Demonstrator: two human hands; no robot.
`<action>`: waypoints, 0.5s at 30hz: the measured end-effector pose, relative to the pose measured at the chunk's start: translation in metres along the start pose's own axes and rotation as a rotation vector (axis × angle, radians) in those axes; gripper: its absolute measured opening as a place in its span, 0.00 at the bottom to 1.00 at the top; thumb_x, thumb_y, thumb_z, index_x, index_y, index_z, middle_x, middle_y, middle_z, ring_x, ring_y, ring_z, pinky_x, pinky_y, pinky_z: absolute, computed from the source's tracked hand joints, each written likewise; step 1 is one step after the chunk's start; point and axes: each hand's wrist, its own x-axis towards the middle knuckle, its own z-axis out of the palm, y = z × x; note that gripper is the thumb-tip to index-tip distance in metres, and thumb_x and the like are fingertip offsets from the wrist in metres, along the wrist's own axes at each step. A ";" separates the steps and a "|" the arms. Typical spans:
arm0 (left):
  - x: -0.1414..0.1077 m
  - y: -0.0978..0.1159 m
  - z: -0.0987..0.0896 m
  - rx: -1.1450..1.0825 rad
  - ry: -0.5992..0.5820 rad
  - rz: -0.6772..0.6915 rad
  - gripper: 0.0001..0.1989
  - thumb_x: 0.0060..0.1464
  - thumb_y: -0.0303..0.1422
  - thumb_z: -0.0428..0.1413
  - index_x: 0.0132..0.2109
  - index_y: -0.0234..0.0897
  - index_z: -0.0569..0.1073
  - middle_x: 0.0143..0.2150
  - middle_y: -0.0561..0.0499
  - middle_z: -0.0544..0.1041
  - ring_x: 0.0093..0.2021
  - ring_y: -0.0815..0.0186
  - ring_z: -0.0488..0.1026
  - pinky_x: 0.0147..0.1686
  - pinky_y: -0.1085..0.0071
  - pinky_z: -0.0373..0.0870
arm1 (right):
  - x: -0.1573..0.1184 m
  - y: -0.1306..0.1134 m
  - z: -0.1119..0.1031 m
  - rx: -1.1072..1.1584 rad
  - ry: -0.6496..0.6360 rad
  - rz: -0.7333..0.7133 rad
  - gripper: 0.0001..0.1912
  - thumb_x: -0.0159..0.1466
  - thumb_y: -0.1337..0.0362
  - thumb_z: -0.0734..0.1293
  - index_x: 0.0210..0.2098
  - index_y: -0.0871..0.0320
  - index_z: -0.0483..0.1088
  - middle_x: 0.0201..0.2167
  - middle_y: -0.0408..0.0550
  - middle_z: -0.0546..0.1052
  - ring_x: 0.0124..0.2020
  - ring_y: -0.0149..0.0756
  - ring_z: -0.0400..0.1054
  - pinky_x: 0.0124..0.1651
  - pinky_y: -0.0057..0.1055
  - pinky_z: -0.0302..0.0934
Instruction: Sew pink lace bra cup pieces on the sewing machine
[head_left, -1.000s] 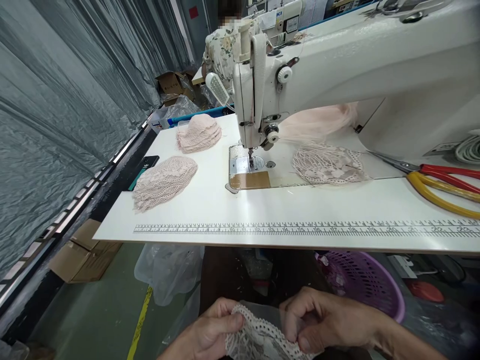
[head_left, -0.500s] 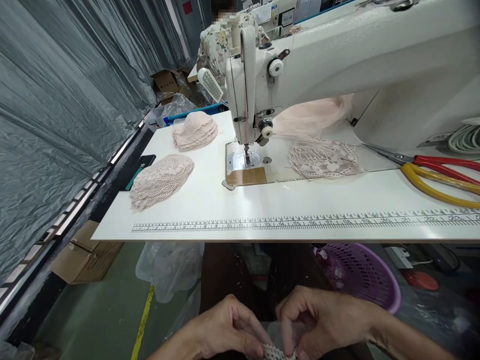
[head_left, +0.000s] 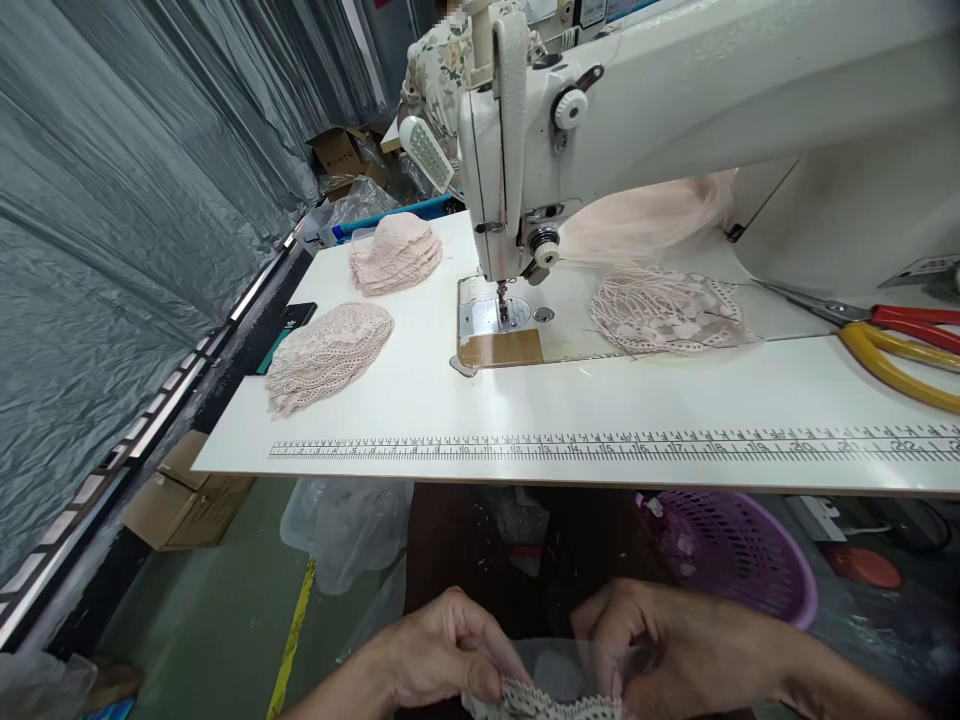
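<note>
Low in the view, over the lap and below the table edge, my left hand (head_left: 450,655) pinches one end of a pale lace trim (head_left: 551,703) with sheer fabric attached. My right hand (head_left: 645,650) grips the other end, so the scalloped strip spans between them. Part of the piece is cut off by the bottom of the picture. Above stands a white sewing machine (head_left: 499,180), its needle over the metal plate. Two stacks of pink lace pieces, a nearer stack (head_left: 330,355) and a farther stack (head_left: 396,255), lie left of it.
More lace pieces (head_left: 671,312) lie right of the needle, beside scissors (head_left: 862,320) with red and yellow handles. A ruler scale (head_left: 600,447) runs along the table's front. A purple basket (head_left: 780,560) stands below. A person in a floral top (head_left: 435,75) sits beyond.
My hands have moved slightly apart, and more of the lace trim and sheer fabric shows between them. The view has shifted a little.
</note>
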 end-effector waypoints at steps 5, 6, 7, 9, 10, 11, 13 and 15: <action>0.001 0.002 -0.001 -0.012 -0.036 0.018 0.25 0.31 0.44 0.72 0.36 0.31 0.82 0.31 0.45 0.81 0.27 0.70 0.76 0.31 0.79 0.70 | -0.003 0.001 -0.001 -0.026 0.014 0.024 0.21 0.44 0.50 0.79 0.29 0.60 0.81 0.25 0.40 0.70 0.26 0.27 0.63 0.27 0.24 0.53; 0.001 0.002 -0.001 -0.017 -0.047 0.019 0.25 0.32 0.43 0.72 0.37 0.31 0.81 0.31 0.45 0.81 0.28 0.70 0.76 0.32 0.79 0.70 | -0.003 0.001 -0.002 -0.031 0.012 0.031 0.21 0.44 0.50 0.79 0.29 0.60 0.81 0.25 0.40 0.70 0.26 0.27 0.63 0.27 0.24 0.53; 0.000 0.003 -0.001 -0.021 -0.059 0.015 0.25 0.32 0.43 0.72 0.37 0.31 0.81 0.32 0.45 0.81 0.28 0.69 0.77 0.33 0.79 0.70 | -0.003 0.000 -0.003 -0.035 0.010 0.038 0.21 0.44 0.50 0.79 0.29 0.60 0.81 0.25 0.40 0.71 0.26 0.27 0.63 0.28 0.24 0.53; 0.000 0.004 0.000 -0.029 -0.071 0.002 0.26 0.32 0.43 0.73 0.38 0.31 0.81 0.32 0.45 0.81 0.28 0.70 0.77 0.33 0.79 0.70 | -0.003 -0.001 -0.005 -0.040 0.006 0.054 0.20 0.43 0.50 0.79 0.28 0.60 0.80 0.25 0.40 0.71 0.26 0.27 0.63 0.28 0.24 0.54; 0.001 0.006 0.001 -0.031 -0.069 -0.007 0.26 0.31 0.43 0.73 0.38 0.31 0.81 0.32 0.45 0.81 0.28 0.70 0.76 0.33 0.80 0.70 | -0.002 -0.001 -0.005 -0.038 0.004 0.062 0.20 0.43 0.50 0.79 0.28 0.60 0.80 0.26 0.40 0.71 0.27 0.27 0.64 0.28 0.24 0.54; 0.002 0.007 0.002 -0.029 -0.063 -0.014 0.27 0.30 0.44 0.73 0.38 0.31 0.81 0.32 0.46 0.81 0.28 0.71 0.76 0.33 0.80 0.70 | -0.001 -0.002 -0.004 -0.031 -0.006 0.074 0.20 0.43 0.51 0.79 0.28 0.60 0.80 0.26 0.40 0.71 0.27 0.28 0.64 0.29 0.24 0.54; 0.004 0.010 0.004 0.002 -0.027 -0.018 0.27 0.29 0.44 0.73 0.37 0.32 0.81 0.31 0.47 0.81 0.26 0.72 0.74 0.32 0.80 0.69 | 0.002 0.000 0.000 -0.029 0.012 0.104 0.21 0.42 0.53 0.80 0.31 0.59 0.79 0.28 0.39 0.72 0.29 0.29 0.65 0.30 0.24 0.56; 0.006 0.012 0.006 0.087 0.031 -0.007 0.27 0.31 0.44 0.72 0.37 0.31 0.81 0.29 0.47 0.80 0.27 0.72 0.73 0.33 0.78 0.68 | 0.004 0.003 0.008 -0.059 0.097 0.127 0.22 0.42 0.56 0.80 0.34 0.56 0.77 0.30 0.38 0.73 0.33 0.31 0.66 0.33 0.24 0.58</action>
